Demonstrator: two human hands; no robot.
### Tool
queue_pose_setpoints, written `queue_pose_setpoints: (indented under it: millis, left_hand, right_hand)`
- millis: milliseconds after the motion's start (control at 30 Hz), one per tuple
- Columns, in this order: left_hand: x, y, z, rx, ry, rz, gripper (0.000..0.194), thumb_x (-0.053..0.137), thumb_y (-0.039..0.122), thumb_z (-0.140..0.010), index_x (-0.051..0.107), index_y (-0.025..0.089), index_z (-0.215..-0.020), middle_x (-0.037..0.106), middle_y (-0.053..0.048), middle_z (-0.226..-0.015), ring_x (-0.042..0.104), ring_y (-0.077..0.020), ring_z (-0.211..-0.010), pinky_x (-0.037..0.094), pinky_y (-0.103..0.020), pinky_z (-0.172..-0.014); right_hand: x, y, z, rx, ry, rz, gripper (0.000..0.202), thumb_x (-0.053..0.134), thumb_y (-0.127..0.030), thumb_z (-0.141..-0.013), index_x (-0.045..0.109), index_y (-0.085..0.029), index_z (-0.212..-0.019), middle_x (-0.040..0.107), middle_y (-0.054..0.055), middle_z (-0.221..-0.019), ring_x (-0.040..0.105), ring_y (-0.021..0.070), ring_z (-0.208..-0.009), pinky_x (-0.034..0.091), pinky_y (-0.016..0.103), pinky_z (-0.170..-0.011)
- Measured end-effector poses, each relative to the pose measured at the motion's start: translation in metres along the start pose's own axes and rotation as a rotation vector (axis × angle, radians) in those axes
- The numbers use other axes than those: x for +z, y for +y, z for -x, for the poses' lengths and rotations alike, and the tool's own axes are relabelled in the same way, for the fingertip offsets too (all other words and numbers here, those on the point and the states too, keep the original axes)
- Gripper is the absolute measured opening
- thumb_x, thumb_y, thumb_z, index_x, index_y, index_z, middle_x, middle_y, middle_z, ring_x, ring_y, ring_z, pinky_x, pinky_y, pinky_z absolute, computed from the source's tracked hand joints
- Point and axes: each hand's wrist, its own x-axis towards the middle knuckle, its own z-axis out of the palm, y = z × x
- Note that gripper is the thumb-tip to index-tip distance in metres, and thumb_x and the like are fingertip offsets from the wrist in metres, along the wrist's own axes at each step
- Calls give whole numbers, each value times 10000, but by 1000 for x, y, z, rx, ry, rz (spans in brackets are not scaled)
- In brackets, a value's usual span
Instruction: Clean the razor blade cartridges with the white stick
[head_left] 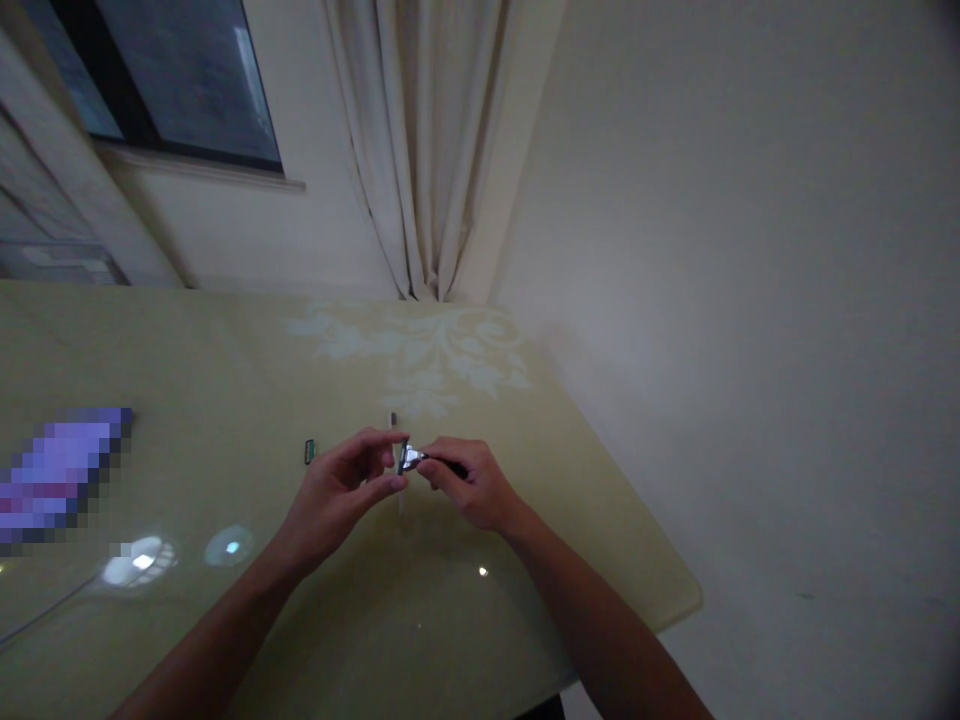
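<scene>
Your right hand (472, 485) has fingers clamped on the razor (413, 458); your left hand (334, 492) pinches its head (403, 458) end to end, above the table (600, 560).

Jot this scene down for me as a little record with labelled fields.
Left hand: thumb and finger at opposite ends of a narrow dark piece
Right hand: holds a dark-handled tool with shiny metal end, perhaps a razor
Meeting point: narrow dark piece at the metal end; whether joined, cannot tell
Tabletop: glossy, white floral pattern
Lying there: dark-and-green piece beside left hand; pale slender stick partly behind it
Left edge: purple object, pixelated
Background: window, curtain
</scene>
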Motion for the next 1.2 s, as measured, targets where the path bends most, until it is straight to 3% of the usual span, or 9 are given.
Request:
queue_pose_setpoints:
  millis: [133,233,333,400,500,633,933,1100,1200]
  left_hand:
    - [-1,2,-2,3,-31,-24,541,892,385,-802,748,257,-1307,681,-27,-936,612,-135,-738,527,-241,-673]
    - [-15,2,-9,-14,30,-142,697,867,454,-794,647,262,-1427,690,-22,-969,556,-116,-648,494,-239,-599]
    - [-44,-9,-18,-46,196,-541,510,753,556,-834,744,223,-1220,704,-30,-915,534,-134,-584,483,-278,-585]
    - [-68,-22,-23,-59,275,-814,516,709,564,-808,769,202,-1171,726,-75,-985,590,-179,-627,532,-349,-675]
    - [-101,-42,-28,-116,224,-1047,636,689,591,-767,767,188,-1252,737,-148,-1127,677,-272,-782,567,-444,-839]
    - [-127,-58,-30,-221,110,-1096,753,709,615,-708,764,154,-1301,722,-213,-1203,715,-350,-885,575,-495,-870]
    - [-127,-51,-30,-261,83,-965,549,668,605,-721,840,212,-1064,734,-148,-1146,738,-296,-825,594,-410,-785]
    - [-133,-54,-30,-275,87,-946,722,698,627,-672,771,196,-1247,754,-144,-1163,740,-298,-821,594,-413,-799]
    - [-138,-53,-30,-302,64,-941,761,726,644,-609,778,187,-1216,759,-153,-1148,745,-320,-823,595,-428,-793]
  right_hand:
    - [-5,3,-3,6,16,4,380,669,-511,-1021,774,-169,-896,605,4,-748,534,136,-680,412,270,-668]
    - [-25,13,-7,33,93,53,388,678,-535,-1004,797,-174,-926,596,23,-832,534,146,-737,419,271,-680]
    - [-59,35,-9,134,259,137,407,639,-552,-1005,820,-189,-1045,571,31,-874,534,154,-738,426,271,-655]
    - [-82,53,-8,253,347,188,425,637,-560,-975,816,-174,-988,576,29,-843,527,149,-671,419,271,-605]
    - [-106,75,-3,449,412,269,381,621,-487,-941,802,-152,-920,610,21,-707,574,168,-639,425,270,-584]
    - [-116,88,2,577,451,414,288,643,-385,-892,804,-147,-886,733,57,-733,648,173,-653,455,275,-630]
    - [-118,89,8,693,480,631,180,737,-332,-853,819,-186,-785,802,104,-822,737,250,-806,455,302,-681]
    - [-121,86,10,734,476,710,176,753,-334,-873,832,-196,-797,803,99,-811,746,252,-810,462,295,-682]
    - [-120,84,9,752,486,751,163,787,-340,-862,834,-192,-812,807,104,-829,743,247,-804,466,291,-684]
